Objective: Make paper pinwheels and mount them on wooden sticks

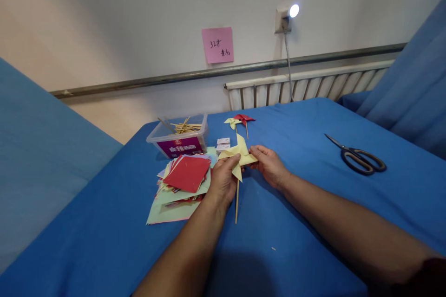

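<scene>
A pale yellow paper pinwheel (241, 147) on a thin wooden stick (237, 204) is held up over the blue cloth. My left hand (225, 178) is closed on it, thumb pressed near the pinwheel's centre, with the stick hanging down beside the palm. With thumb and fingertips, my right hand (269, 163) pinches the tip of the right-hand blade. Behind them on the table lie a smaller-looking yellow pinwheel (231, 122) and a red pinwheel (244, 118), both on sticks. Small white boxes (223, 143) stand just behind my left hand.
Left of my hands, a stack of coloured paper squares (188, 174) lies on larger green sheets (167, 211). A clear plastic tub (177, 139) of wooden sticks stands behind it. Black-handled scissors (358, 155) lie on the right. Beyond the table are a radiator (310, 84) and a wall.
</scene>
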Action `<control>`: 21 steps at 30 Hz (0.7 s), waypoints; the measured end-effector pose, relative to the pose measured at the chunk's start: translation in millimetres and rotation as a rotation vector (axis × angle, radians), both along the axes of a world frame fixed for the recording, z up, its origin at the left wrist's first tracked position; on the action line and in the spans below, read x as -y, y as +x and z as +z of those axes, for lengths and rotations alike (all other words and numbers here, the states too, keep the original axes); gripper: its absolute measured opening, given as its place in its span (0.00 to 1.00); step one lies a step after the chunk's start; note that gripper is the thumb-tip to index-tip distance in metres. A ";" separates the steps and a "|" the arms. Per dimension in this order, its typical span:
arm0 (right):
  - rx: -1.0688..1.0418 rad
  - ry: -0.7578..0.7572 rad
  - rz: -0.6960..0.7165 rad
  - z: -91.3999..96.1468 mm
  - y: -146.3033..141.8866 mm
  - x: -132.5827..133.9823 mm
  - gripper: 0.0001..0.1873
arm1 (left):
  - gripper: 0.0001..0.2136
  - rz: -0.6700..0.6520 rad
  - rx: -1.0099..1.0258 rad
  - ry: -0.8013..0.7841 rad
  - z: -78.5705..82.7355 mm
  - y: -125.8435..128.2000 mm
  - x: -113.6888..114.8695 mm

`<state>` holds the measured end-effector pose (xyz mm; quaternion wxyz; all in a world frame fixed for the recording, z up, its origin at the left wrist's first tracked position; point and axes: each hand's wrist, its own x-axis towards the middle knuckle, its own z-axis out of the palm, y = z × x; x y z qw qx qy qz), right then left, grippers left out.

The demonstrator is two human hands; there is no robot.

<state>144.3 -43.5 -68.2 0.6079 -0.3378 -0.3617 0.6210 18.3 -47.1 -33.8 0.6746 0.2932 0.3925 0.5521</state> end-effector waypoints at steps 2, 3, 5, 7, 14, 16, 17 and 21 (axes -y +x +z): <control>0.033 0.003 0.003 1.3 0.1 -0.4 0.17 | 0.14 0.000 -0.036 -0.001 0.6 0.5 1.4; 0.053 0.006 -0.023 2.6 0.4 -0.4 0.17 | 0.14 0.006 -0.057 0.004 0.6 0.6 1.9; 0.127 0.049 -0.154 6.6 1.9 0.3 0.15 | 0.15 0.032 -0.109 0.036 -0.1 0.5 2.1; 0.290 0.185 -0.333 11.2 4.7 2.2 0.15 | 0.14 0.054 -0.204 0.092 -1.9 0.3 1.7; 0.842 0.648 -0.423 14.2 9.2 9.6 0.14 | 0.08 0.022 -0.419 0.206 -4.4 3.2 3.6; 0.870 0.656 -0.407 12.1 7.8 10.2 0.14 | 0.08 0.023 -0.446 0.219 -4.7 3.4 3.7; 0.865 0.655 -0.404 11.4 7.0 10.4 0.14 | 0.08 0.022 -0.458 0.223 -5.3 3.1 3.3; 0.803 0.656 -0.390 10.8 4.6 11.1 0.10 | 0.09 0.003 -0.447 0.219 -8.5 2.3 1.0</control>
